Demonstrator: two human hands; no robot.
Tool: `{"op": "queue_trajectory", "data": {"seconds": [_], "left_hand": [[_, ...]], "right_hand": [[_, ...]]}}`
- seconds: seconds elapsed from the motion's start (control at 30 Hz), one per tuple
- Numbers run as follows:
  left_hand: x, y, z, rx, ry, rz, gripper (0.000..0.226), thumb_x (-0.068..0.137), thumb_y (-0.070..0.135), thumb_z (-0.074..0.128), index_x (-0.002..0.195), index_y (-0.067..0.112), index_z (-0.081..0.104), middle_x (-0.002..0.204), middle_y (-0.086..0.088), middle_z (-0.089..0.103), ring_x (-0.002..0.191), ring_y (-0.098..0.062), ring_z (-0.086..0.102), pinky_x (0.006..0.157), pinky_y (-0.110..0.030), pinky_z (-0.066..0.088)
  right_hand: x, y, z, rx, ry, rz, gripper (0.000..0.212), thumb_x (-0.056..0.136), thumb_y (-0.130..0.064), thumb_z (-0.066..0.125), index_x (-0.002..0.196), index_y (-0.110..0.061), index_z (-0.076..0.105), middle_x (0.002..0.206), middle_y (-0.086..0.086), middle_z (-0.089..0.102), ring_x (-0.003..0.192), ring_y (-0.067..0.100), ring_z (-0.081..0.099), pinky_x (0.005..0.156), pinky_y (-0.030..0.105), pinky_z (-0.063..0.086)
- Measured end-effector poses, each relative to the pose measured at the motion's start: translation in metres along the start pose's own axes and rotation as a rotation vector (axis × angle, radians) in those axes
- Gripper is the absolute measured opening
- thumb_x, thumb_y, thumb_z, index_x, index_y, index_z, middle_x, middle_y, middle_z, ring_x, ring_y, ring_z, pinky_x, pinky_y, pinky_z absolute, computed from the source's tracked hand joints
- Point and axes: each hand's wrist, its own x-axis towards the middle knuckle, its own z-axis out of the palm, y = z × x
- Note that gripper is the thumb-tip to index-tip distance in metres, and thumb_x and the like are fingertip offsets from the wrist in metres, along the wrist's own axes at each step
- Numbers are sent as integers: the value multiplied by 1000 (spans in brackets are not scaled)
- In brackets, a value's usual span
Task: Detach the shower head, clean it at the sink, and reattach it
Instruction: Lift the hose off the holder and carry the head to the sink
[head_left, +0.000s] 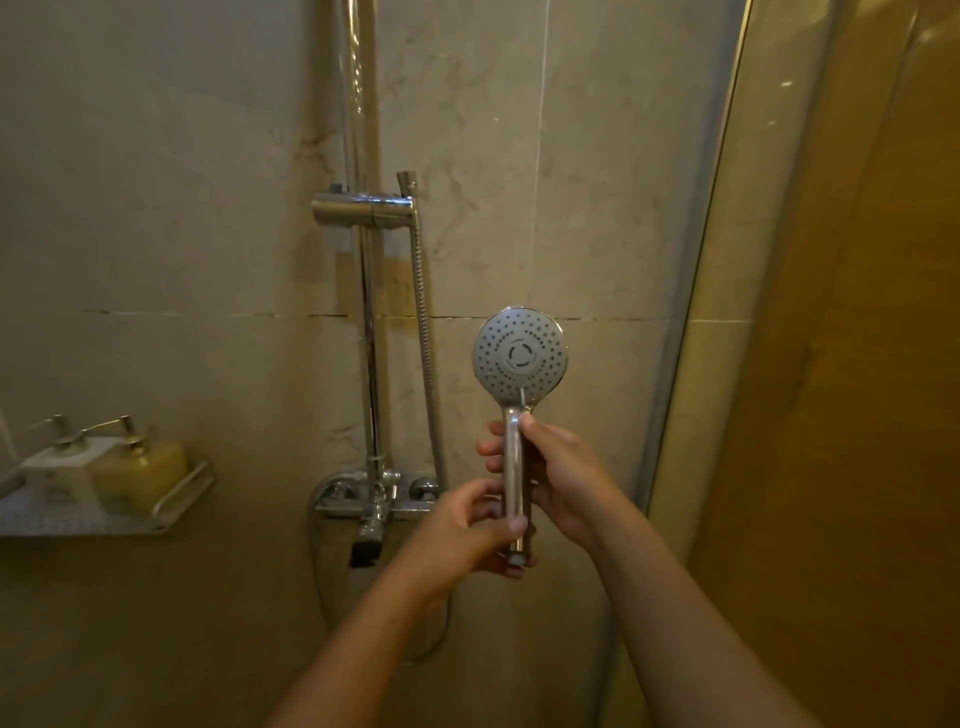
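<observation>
The chrome shower head (520, 356) is upright in front of the tiled wall, its round grey spray face turned toward me. It is off its hose. My right hand (558, 475) grips the upper part of the handle, thumb near the neck. My left hand (475, 525) holds the lower end of the handle, whose open threaded end shows below the fingers. The metal hose (426, 338) hangs from the slider bracket (363, 208) on the riser rail, its free end nut (408, 183) sticking up above the bracket.
The mixer valve (376, 499) with its spout sits on the wall just left of my hands. A wall shelf (176, 499) at the left carries two pump bottles (137, 470). A glass shower door edge (691, 312) runs down the right side.
</observation>
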Motion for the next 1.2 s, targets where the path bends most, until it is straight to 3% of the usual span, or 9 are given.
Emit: {"op": "queue_trajectory", "data": {"seconds": [0.1,0.2,0.3,0.53,0.63,0.73,0.83,1.07,1.2], "left_hand": [[-2,-9,10,-29,-37,-21,48,85,7,71,128,12,52,112,-23,66,93,-44,71,79,-48,60],[-6,-20,18,-44,-117,-36,49,85,6,71,128,11,51,106,-21,67,94,-46,69,75,-44,61],[-4,-39,16,-78,-220,-81,49,84,3,71,128,9,50,104,-22,64,98,-50,65,69,-40,60],[-28,-98,15,-105,-532,-274,54,67,9,79,116,7,55,88,-13,62,75,-29,68,59,-38,59],[-56,-126,27,-147,-688,-376,65,60,8,82,120,7,56,93,-13,65,77,-27,70,62,-41,60],[-88,-147,42,-105,-856,-436,60,62,10,83,118,7,61,98,-15,68,86,-31,68,74,-50,59],[-119,-160,64,-34,-1017,-489,54,65,12,82,117,8,65,103,-14,70,91,-34,67,75,-47,59],[-180,-166,137,71,-1334,-592,37,74,-1,75,109,6,68,97,-17,67,82,-30,69,72,-44,60],[-208,-166,185,154,-1535,-613,38,75,1,76,112,8,68,95,-12,66,82,-25,68,75,-43,57]], "right_hand": [[-14,5,-14,-61,24,-25,34,102,-29,50,112,-2,68,98,14,72,84,22,67,77,37,56],[-30,12,-22,-89,95,-65,23,101,-19,54,117,-6,62,99,16,73,85,26,71,79,40,59],[-46,24,-26,-128,197,-67,24,98,-14,57,123,-12,58,100,14,76,91,29,74,85,47,60],[-117,79,-20,-125,451,47,20,94,-4,61,113,-8,63,101,14,73,93,28,73,84,41,59],[-169,99,-12,-131,560,95,21,92,-2,63,113,-3,64,96,17,72,89,29,72,85,43,59],[-225,117,-2,-137,690,115,23,87,-5,69,109,-6,66,99,19,71,92,33,70,89,52,55],[-281,132,3,-109,818,123,30,84,-9,69,113,-9,65,102,18,70,99,39,69,91,54,54],[-409,146,5,-4,1046,77,33,86,-2,68,118,-9,62,106,17,73,97,31,73,78,38,58],[-478,146,5,136,1133,-7,42,80,-5,73,120,-4,60,104,16,73,97,34,71,81,41,59]]}}
